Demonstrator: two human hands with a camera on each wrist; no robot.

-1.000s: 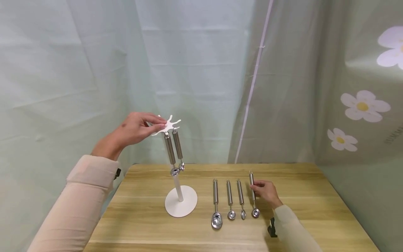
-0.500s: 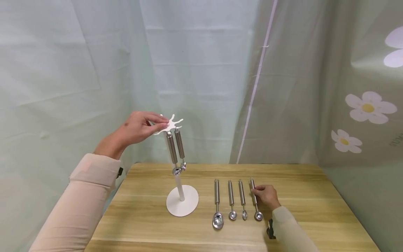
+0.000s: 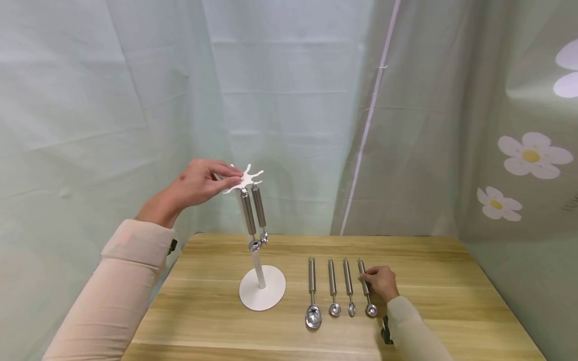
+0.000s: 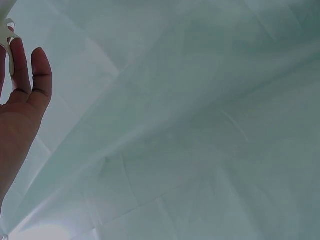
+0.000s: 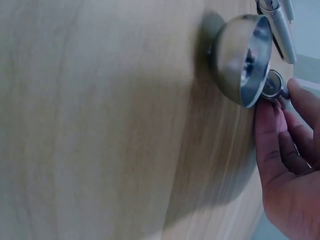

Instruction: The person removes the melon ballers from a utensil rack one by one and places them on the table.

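Observation:
A white stand [image 3: 263, 294] rises from a round base on the wooden table [image 3: 451, 281]. Its splayed white top [image 3: 248, 177] is pinched by my left hand [image 3: 205, 181]; a corner of that top [image 4: 7, 31] shows by the fingertips [image 4: 20, 65] in the left wrist view. Two steel scoops [image 3: 253, 213] hang from the top. Several more scoops [image 3: 333, 287] lie in a row to the right of the base. My right hand [image 3: 380, 282] grips the handle of the rightmost scoop [image 3: 369, 304]. In the right wrist view its bowl [image 5: 239, 60] lies on the wood beside my fingers [image 5: 272, 135].
Pale green curtains hang close behind the table, and a flower-printed sheet [image 3: 519, 165] closes the right side. The table's left edge [image 3: 167, 281] runs just under my left sleeve. Bare wood lies in front of the scoops and at the far right.
My right hand has drawn the rightmost scoop nearer, into line with the others. My left hand stays on the stand's top.

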